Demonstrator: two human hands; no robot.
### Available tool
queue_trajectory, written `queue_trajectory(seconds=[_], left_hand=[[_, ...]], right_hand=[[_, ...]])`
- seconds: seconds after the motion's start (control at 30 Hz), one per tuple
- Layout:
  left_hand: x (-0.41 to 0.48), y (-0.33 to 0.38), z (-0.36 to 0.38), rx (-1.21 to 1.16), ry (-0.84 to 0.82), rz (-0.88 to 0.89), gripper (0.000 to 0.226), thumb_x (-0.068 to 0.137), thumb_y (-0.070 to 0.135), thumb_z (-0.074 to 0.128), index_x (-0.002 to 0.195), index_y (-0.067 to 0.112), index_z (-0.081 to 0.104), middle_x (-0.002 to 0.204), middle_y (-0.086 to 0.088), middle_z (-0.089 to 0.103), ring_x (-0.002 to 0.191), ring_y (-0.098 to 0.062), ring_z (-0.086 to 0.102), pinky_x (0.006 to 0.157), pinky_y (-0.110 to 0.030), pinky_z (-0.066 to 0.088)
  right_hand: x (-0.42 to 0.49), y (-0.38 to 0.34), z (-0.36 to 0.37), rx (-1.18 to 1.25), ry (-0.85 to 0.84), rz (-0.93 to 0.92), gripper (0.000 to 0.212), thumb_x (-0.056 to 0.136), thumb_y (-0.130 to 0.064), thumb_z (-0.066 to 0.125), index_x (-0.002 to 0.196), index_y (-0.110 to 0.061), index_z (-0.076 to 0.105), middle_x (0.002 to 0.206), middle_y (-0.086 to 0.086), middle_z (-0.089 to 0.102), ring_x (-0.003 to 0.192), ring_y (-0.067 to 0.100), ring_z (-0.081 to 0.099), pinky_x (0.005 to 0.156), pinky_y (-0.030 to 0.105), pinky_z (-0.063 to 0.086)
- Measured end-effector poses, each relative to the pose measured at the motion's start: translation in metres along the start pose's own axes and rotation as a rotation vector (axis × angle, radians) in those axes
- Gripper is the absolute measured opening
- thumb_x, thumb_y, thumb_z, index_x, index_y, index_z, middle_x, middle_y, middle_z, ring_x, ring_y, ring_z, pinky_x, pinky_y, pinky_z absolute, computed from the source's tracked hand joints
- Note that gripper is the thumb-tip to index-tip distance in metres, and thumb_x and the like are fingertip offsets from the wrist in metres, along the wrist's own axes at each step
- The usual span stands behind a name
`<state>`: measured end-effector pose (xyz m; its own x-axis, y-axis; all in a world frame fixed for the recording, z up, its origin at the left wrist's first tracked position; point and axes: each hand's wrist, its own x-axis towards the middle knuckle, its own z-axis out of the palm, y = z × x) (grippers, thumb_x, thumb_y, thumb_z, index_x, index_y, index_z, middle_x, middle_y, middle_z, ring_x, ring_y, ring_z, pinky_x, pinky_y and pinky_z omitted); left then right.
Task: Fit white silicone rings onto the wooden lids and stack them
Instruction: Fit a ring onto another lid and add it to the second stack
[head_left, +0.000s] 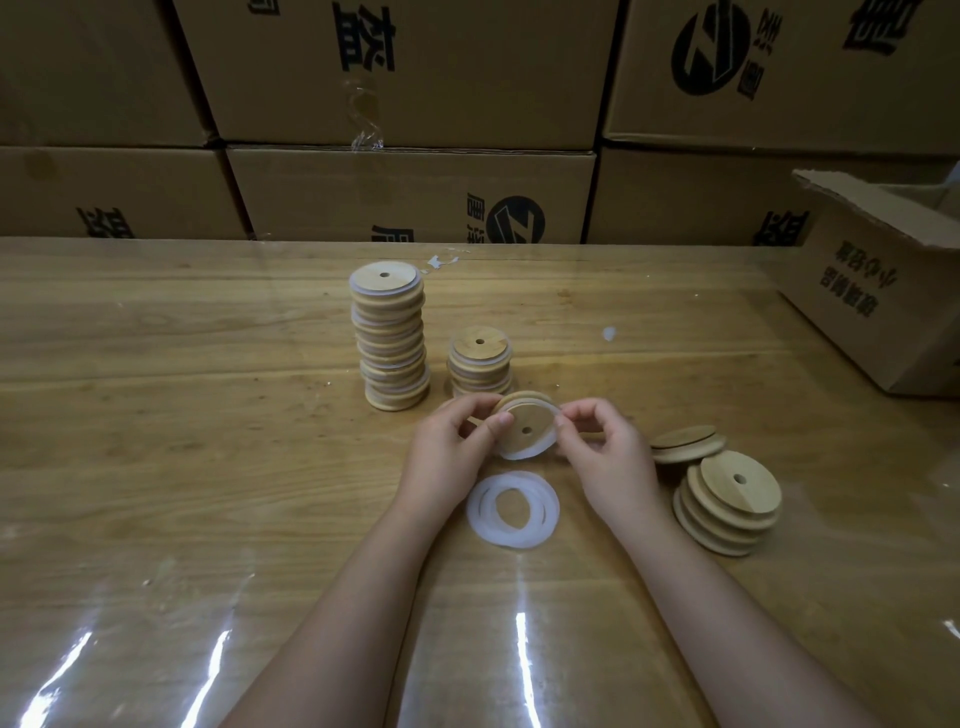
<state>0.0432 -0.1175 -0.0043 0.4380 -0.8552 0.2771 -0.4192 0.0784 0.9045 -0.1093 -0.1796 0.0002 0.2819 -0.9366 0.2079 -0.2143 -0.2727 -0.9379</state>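
Here both hands, left hand (451, 448) and right hand (602, 451), pinch one lid (525, 422) tilted between them, seemingly to seat its ring (525, 451); spare rings (513, 510) lie just below for reach.

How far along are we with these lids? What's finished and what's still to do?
Done: a tall stack and a short stack of ringed lids stand beyond the hands. In hand: the left hand and right hand pinch one lid, its ring seemingly not fully seated. Left: loose rings lie nearer, and several bare lids wait on the right.
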Motion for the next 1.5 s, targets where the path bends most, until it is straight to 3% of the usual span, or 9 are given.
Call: queue_trajectory(seconds=[0.17, 0.5, 0.7, 0.97, 1.03, 1.17, 1.27, 1.37, 1.5], left_hand=[[0.0, 0.001, 0.0, 0.0, -0.001, -0.015, 0.013, 0.086, 0.021, 0.065, 0.094, 0.03, 0.068, 0.084, 0.002, 0.067, 0.069, -0.013, 0.065, 0.066, -0.031, 0.055], [0.0, 0.002, 0.0, 0.021, 0.007, -0.022, 0.013, 0.086, 0.02, 0.065, 0.099, 0.021, 0.069, 0.087, -0.002, 0.068, 0.065, -0.015, 0.065, 0.066, -0.033, 0.056], [-0.001, 0.002, -0.001, 0.033, 0.01, -0.017, 0.011, 0.087, 0.021, 0.065, 0.096, 0.028, 0.067, 0.085, 0.0, 0.067, 0.064, -0.015, 0.065, 0.067, -0.038, 0.056], [-0.002, 0.006, -0.001, 0.049, 0.014, -0.058, 0.019, 0.089, 0.023, 0.062, 0.105, 0.015, 0.067, 0.09, -0.006, 0.067, 0.071, -0.023, 0.064, 0.073, -0.044, 0.054], [-0.003, 0.008, -0.002, 0.059, 0.028, -0.035, 0.021, 0.087, 0.022, 0.064, 0.106, 0.015, 0.067, 0.092, -0.006, 0.066, 0.068, -0.018, 0.06, 0.07, -0.036, 0.053], [-0.005, 0.011, -0.001, 0.07, 0.039, 0.087, 0.03, 0.082, 0.015, 0.069, 0.111, 0.019, 0.065, 0.096, 0.002, 0.063, 0.064, 0.001, 0.049, 0.063, -0.009, 0.038], [-0.006, 0.011, 0.0, 0.068, 0.014, 0.137, 0.025, 0.083, 0.017, 0.07, 0.105, 0.027, 0.065, 0.095, 0.011, 0.064, 0.074, 0.008, 0.052, 0.067, -0.007, 0.037], [-0.006, 0.009, -0.001, 0.062, 0.055, 0.166, 0.03, 0.083, 0.015, 0.07, 0.095, 0.04, 0.058, 0.089, 0.017, 0.061, 0.072, 0.011, 0.051, 0.065, -0.007, 0.037], [-0.004, 0.007, 0.001, 0.104, 0.06, 0.172, 0.021, 0.084, 0.017, 0.069, 0.101, 0.027, 0.061, 0.09, 0.017, 0.06, 0.069, 0.009, 0.05, 0.065, -0.006, 0.036]], right_hand=[[0.001, 0.0, 0.0, 0.044, -0.005, 0.038, 0.008, 0.085, -0.018, 0.064, 0.082, -0.025, 0.063, 0.084, -0.001, 0.068, 0.08, 0.023, 0.067, 0.079, 0.048, 0.054], [0.003, 0.001, 0.0, 0.039, -0.012, 0.065, 0.002, 0.086, -0.017, 0.062, 0.086, -0.016, 0.064, 0.082, 0.001, 0.068, 0.081, 0.023, 0.066, 0.081, 0.048, 0.053], [0.004, 0.002, -0.001, 0.004, -0.045, 0.059, 0.004, 0.086, -0.018, 0.062, 0.083, -0.021, 0.063, 0.08, 0.0, 0.066, 0.079, 0.025, 0.065, 0.079, 0.046, 0.053], [0.004, 0.005, 0.001, 0.013, -0.06, 0.041, 0.013, 0.084, -0.017, 0.063, 0.075, -0.027, 0.061, 0.075, -0.006, 0.064, 0.079, 0.021, 0.064, 0.078, 0.05, 0.054], [0.003, 0.005, 0.001, 0.017, -0.066, 0.028, 0.013, 0.084, -0.018, 0.063, 0.075, -0.028, 0.061, 0.075, -0.007, 0.064, 0.078, 0.02, 0.064, 0.077, 0.05, 0.054], [0.001, 0.004, 0.0, 0.023, -0.078, -0.032, 0.017, 0.085, -0.016, 0.064, 0.076, -0.03, 0.062, 0.076, -0.009, 0.066, 0.077, 0.014, 0.064, 0.076, 0.038, 0.056], [0.001, 0.004, 0.001, 0.051, -0.095, -0.042, 0.019, 0.085, -0.014, 0.064, 0.076, -0.03, 0.061, 0.077, -0.01, 0.065, 0.077, 0.013, 0.064, 0.074, 0.033, 0.055], [0.001, 0.005, 0.002, 0.047, -0.119, -0.045, 0.017, 0.084, -0.014, 0.066, 0.078, -0.029, 0.061, 0.078, -0.011, 0.065, 0.076, 0.007, 0.063, 0.075, 0.031, 0.055], [0.002, 0.008, 0.003, 0.039, -0.091, -0.05, 0.018, 0.083, -0.014, 0.066, 0.075, -0.03, 0.06, 0.084, -0.011, 0.067, 0.079, 0.007, 0.064, 0.074, 0.029, 0.055]])
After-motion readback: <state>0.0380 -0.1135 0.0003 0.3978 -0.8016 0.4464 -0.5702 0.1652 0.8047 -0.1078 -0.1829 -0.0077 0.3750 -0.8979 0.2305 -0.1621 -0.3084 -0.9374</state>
